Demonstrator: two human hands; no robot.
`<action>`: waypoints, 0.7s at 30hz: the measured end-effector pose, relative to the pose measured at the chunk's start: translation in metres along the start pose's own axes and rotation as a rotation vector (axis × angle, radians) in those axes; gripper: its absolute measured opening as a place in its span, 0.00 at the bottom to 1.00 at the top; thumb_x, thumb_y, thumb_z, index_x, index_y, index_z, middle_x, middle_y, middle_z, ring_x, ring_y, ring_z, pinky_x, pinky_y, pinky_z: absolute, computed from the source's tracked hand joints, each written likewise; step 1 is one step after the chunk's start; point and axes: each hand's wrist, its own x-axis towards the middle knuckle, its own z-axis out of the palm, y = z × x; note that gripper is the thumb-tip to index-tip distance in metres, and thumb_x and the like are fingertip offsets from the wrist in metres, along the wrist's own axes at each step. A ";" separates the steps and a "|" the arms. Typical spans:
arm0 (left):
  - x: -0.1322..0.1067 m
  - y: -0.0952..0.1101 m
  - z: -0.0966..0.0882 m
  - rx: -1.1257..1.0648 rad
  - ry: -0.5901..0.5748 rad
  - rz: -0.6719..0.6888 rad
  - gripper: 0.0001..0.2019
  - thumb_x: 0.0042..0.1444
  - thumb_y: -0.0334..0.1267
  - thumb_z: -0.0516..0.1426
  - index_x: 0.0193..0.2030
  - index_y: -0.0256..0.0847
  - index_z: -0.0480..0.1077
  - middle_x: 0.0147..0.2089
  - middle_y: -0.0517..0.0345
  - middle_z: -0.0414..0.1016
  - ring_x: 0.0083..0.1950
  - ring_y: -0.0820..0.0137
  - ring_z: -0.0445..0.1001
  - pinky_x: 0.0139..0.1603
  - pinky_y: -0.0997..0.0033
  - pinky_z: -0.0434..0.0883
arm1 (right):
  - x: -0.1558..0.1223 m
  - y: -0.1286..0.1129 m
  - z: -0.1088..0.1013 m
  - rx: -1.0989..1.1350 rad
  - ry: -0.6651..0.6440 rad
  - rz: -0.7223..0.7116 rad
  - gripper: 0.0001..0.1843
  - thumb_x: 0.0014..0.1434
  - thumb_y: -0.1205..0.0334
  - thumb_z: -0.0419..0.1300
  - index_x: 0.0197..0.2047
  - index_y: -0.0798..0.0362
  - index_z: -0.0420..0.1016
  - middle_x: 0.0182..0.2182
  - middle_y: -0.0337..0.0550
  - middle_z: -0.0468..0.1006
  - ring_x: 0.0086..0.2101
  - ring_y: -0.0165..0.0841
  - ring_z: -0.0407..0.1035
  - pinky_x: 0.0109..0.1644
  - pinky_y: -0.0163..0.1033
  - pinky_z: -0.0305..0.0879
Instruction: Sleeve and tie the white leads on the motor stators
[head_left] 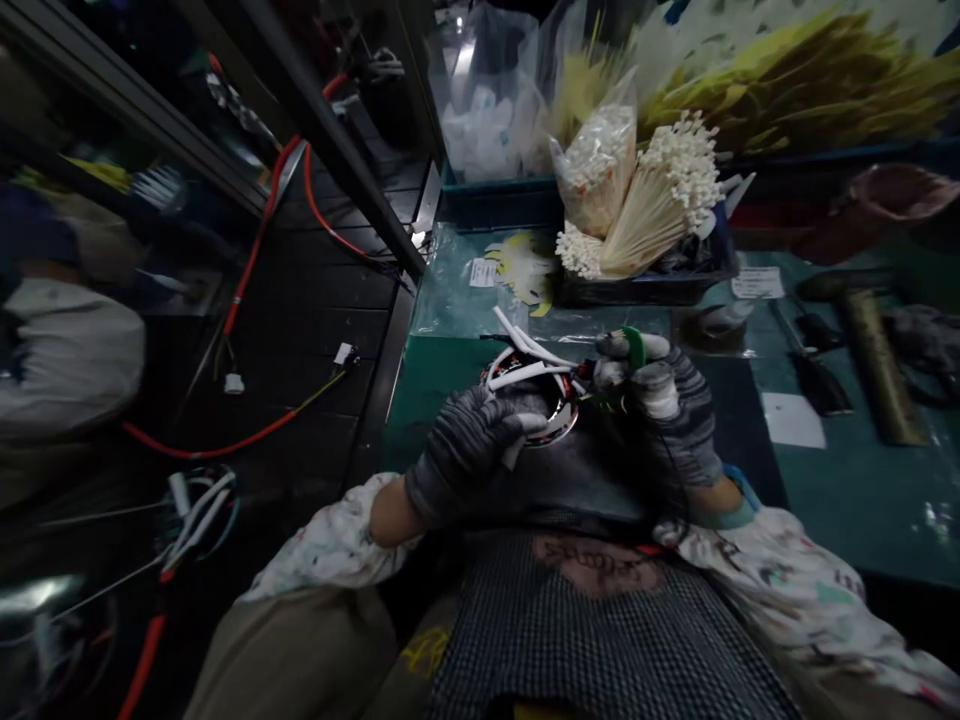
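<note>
Checked apron [600,640] below green table [847,470], dark machine frame [315,110] alongside.

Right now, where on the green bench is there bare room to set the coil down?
Bare green mat lies right of the right hand, below the white label. The back is crowded by the tray of tie bundles; tools fill the far right.

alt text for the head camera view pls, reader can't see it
Two gloved hands, left and right, hold a round wound part with white tubes over a green bench. Behind it, a tray holds bundles of white-tipped strips.
</note>
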 end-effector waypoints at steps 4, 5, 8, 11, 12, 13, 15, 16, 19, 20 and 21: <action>0.001 -0.008 0.010 0.048 -0.072 -0.011 0.14 0.70 0.34 0.55 0.49 0.45 0.83 0.42 0.53 0.83 0.45 0.61 0.77 0.49 0.58 0.72 | 0.001 -0.001 0.001 -0.030 0.003 -0.020 0.25 0.61 0.32 0.74 0.46 0.44 0.88 0.35 0.38 0.87 0.29 0.31 0.77 0.37 0.39 0.78; 0.001 -0.010 0.011 0.073 -0.050 -0.024 0.12 0.69 0.36 0.57 0.48 0.45 0.84 0.45 0.52 0.83 0.46 0.60 0.77 0.49 0.57 0.72 | 0.000 -0.001 0.000 -0.033 0.006 -0.026 0.25 0.61 0.32 0.74 0.46 0.43 0.88 0.35 0.38 0.88 0.30 0.32 0.77 0.37 0.40 0.79; -0.004 -0.008 0.011 0.140 -0.007 -0.060 0.10 0.68 0.41 0.61 0.48 0.49 0.86 0.54 0.51 0.84 0.53 0.56 0.77 0.53 0.53 0.71 | -0.006 -0.003 -0.003 -0.082 -0.032 -0.068 0.21 0.65 0.35 0.73 0.49 0.42 0.88 0.43 0.40 0.90 0.33 0.33 0.80 0.41 0.42 0.82; -0.018 0.003 0.012 0.217 -0.023 -0.025 0.15 0.71 0.40 0.58 0.59 0.47 0.82 0.54 0.53 0.86 0.55 0.56 0.78 0.58 0.50 0.72 | -0.015 -0.006 0.000 -0.312 -0.192 -0.236 0.15 0.73 0.45 0.67 0.57 0.40 0.86 0.49 0.41 0.90 0.43 0.38 0.85 0.51 0.47 0.84; -0.024 0.006 0.012 0.244 -0.012 0.005 0.17 0.71 0.39 0.57 0.63 0.45 0.80 0.54 0.52 0.86 0.55 0.56 0.79 0.59 0.51 0.73 | -0.018 -0.007 0.004 -0.428 -0.252 -0.331 0.14 0.76 0.48 0.65 0.59 0.41 0.86 0.51 0.43 0.90 0.47 0.40 0.85 0.53 0.48 0.83; -0.030 0.007 0.012 0.259 0.017 0.036 0.18 0.72 0.38 0.57 0.65 0.43 0.79 0.54 0.51 0.87 0.56 0.57 0.80 0.59 0.52 0.75 | -0.021 -0.007 0.008 -0.560 -0.310 -0.442 0.15 0.78 0.51 0.62 0.60 0.43 0.85 0.51 0.45 0.89 0.48 0.42 0.84 0.53 0.49 0.83; -0.040 0.005 0.010 0.190 0.082 0.097 0.18 0.72 0.36 0.56 0.65 0.42 0.78 0.54 0.50 0.88 0.58 0.58 0.82 0.57 0.57 0.78 | -0.025 -0.005 0.019 -0.854 -0.397 -0.648 0.15 0.79 0.58 0.59 0.60 0.49 0.85 0.48 0.49 0.89 0.45 0.42 0.83 0.50 0.46 0.82; -0.044 0.001 0.009 0.091 0.092 0.109 0.17 0.73 0.36 0.56 0.64 0.44 0.78 0.55 0.51 0.88 0.59 0.59 0.83 0.57 0.59 0.80 | -0.027 -0.005 0.024 -1.000 -0.434 -0.723 0.15 0.78 0.63 0.59 0.60 0.52 0.86 0.46 0.51 0.89 0.43 0.42 0.82 0.48 0.45 0.81; -0.047 -0.020 0.001 -0.396 0.110 -0.056 0.15 0.77 0.42 0.54 0.57 0.47 0.82 0.51 0.55 0.89 0.53 0.63 0.87 0.54 0.64 0.83 | -0.028 -0.004 0.037 -1.320 -0.531 -0.793 0.15 0.74 0.71 0.62 0.58 0.57 0.87 0.45 0.54 0.89 0.43 0.42 0.81 0.49 0.44 0.79; -0.045 -0.029 -0.001 -0.520 0.149 -0.160 0.16 0.79 0.44 0.52 0.58 0.47 0.82 0.51 0.54 0.88 0.51 0.64 0.87 0.53 0.64 0.83 | -0.026 -0.005 0.039 -1.362 -0.569 -0.784 0.15 0.73 0.70 0.63 0.58 0.57 0.87 0.46 0.55 0.89 0.45 0.43 0.81 0.50 0.45 0.79; -0.040 -0.039 -0.002 -0.593 0.191 -0.273 0.17 0.79 0.46 0.52 0.61 0.47 0.81 0.53 0.53 0.88 0.51 0.63 0.87 0.55 0.62 0.84 | -0.024 -0.006 0.040 -1.377 -0.614 -0.772 0.15 0.74 0.67 0.64 0.59 0.55 0.87 0.48 0.55 0.89 0.46 0.44 0.80 0.51 0.46 0.79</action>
